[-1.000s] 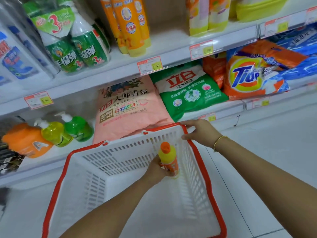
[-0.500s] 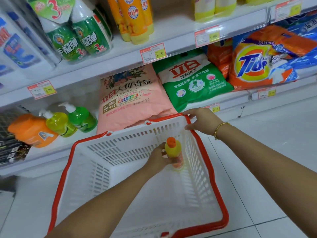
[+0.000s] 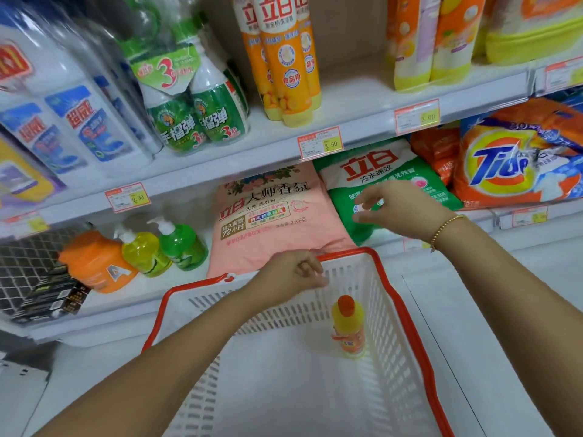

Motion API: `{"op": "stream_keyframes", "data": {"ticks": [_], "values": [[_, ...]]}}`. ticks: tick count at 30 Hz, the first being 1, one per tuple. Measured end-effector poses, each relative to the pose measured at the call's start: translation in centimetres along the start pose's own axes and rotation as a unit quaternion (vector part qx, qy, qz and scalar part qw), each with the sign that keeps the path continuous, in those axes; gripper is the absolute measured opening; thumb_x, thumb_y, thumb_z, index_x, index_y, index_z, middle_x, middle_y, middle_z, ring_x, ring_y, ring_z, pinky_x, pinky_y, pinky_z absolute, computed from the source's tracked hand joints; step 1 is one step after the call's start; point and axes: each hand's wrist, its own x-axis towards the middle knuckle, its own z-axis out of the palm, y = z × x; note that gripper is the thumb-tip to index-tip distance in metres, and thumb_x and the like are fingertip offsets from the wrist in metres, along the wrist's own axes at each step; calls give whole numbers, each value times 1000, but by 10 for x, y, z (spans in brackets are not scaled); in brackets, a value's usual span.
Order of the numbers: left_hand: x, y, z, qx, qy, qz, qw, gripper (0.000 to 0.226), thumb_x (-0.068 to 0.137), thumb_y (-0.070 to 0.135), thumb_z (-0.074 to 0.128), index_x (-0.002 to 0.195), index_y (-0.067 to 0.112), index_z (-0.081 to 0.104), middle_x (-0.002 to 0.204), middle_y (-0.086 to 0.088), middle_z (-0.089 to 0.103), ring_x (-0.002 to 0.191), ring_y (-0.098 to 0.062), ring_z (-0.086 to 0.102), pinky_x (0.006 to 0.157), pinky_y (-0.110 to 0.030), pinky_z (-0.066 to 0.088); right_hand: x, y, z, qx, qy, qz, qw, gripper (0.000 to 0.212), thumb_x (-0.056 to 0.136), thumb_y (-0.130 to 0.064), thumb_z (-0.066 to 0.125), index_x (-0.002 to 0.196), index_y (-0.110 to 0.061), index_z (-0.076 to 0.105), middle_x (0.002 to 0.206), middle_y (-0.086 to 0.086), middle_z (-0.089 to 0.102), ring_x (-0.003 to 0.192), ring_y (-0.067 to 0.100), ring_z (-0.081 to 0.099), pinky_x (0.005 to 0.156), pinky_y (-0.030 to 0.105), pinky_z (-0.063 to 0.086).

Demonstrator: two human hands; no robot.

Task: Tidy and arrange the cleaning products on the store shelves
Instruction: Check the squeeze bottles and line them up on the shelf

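Note:
A small yellow bottle [image 3: 348, 326] with an orange cap stands upright by the far right wall of the white basket with a red rim [image 3: 407, 310]. No hand touches it. My left hand [image 3: 293, 272] hovers at the basket's far rim with curled fingers, and I see nothing in it. My right hand [image 3: 400, 209] is raised in front of the green detergent bag [image 3: 378, 171] on the lower shelf, fingers loosely spread and empty. A pink detergent bag [image 3: 268, 216] lies just behind the basket.
The lower shelf also holds an orange Tide bag [image 3: 511, 165], two pump bottles [image 3: 164, 247] and an orange jug [image 3: 94, 263]. On the upper shelf stand orange-yellow bottles [image 3: 284, 58], green-white bottles [image 3: 195, 115] and blue-white bottles [image 3: 63, 121]. White floor tiles lie to the right.
My left hand let go of the yellow bottle and rose to the basket's far rim. My right hand left the rim and lifted toward the green bag. The view tilted upward.

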Motion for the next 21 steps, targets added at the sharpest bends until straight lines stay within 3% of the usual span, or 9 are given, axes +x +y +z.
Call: {"op": "stream_keyframes", "data": {"ticks": [1, 3, 5, 8, 10, 12, 15, 19, 21], "values": [[2, 15, -18, 0, 52, 23, 998, 17, 80, 32, 75, 78, 22, 62, 74, 5, 59, 67, -4, 52, 60, -14, 42, 3, -9, -13, 45, 93, -19, 995, 27, 87, -31, 65, 106, -13, 69, 104, 4, 69, 91, 16, 62, 82, 28, 48], [9, 44, -50, -15, 166, 83, 983, 29, 82, 34, 72, 66, 20, 53, 64, 4, 54, 60, -7, 47, 58, -19, 38, 14, -24, -37, 102, 253, -42, 961, 18, 87, -26, 63, 90, -11, 71, 86, 3, 70, 81, 16, 62, 76, 30, 49], [19, 73, -78, -42, 262, 128, 955, 30, 84, 32, 71, 66, 19, 51, 64, 5, 55, 63, -9, 51, 62, -24, 40, 35, -33, -50, 100, 312, -47, 944, 17, 88, -25, 61, 89, -10, 70, 87, 5, 69, 83, 20, 62, 76, 32, 48], [48, 102, -111, -62, 364, 164, 915, 19, 83, 29, 72, 90, 22, 56, 97, 3, 61, 90, -5, 58, 74, -16, 47, 74, -35, -50, 46, 282, -10, 958, 20, 89, -22, 57, 101, -10, 68, 104, 11, 66, 97, 27, 59, 81, 33, 44], [75, 111, -130, -83, 402, 160, 897, 40, 80, 31, 76, 111, 23, 51, 121, -1, 55, 107, -10, 55, 88, -24, 48, 87, -35, -41, 34, 288, 9, 957, 20, 90, -21, 55, 100, -10, 67, 102, 13, 66, 95, 29, 59, 78, 35, 46], [99, 118, -142, -108, 419, 136, 891, 58, 77, 34, 78, 124, 19, 47, 131, -2, 51, 113, -12, 52, 95, -30, 47, 90, -34, -32, 36, 326, 10, 945, 17, 90, -19, 54, 97, -10, 66, 96, 12, 66, 90, 29, 59, 70, 34, 43], [128, 125, -149, -134, 428, 100, 888, 74, 72, 40, 81, 130, 15, 44, 133, -3, 50, 112, -15, 53, 97, -35, 48, 90, -32, -23, 59, 358, -3, 932, 14, 88, -16, 58, 99, -10, 64, 96, 9, 63, 92, 27, 57, 69, 32, 39], [147, 139, -159, -131, 481, 125, 858, 70, 62, 49, 84, 115, 23, 45, 123, -3, 56, 105, -17, 60, 92, -42, 52, 88, -27, -17, 79, 347, -34, 934, 19, 83, -12, 63, 101, -11, 59, 99, 7, 57, 93, 28, 54, 71, 36, 40], [150, 146, -164, -108, 480, 128, 861, 70, 63, 48, 84, 118, 23, 47, 122, -3, 58, 105, -19, 61, 91, -44, 53, 87, -25, -16, 91, 334, -45, 937, 21, 83, -13, 64, 103, -12, 58, 100, 4, 54, 94, 27, 52, 69, 34, 36]]}}
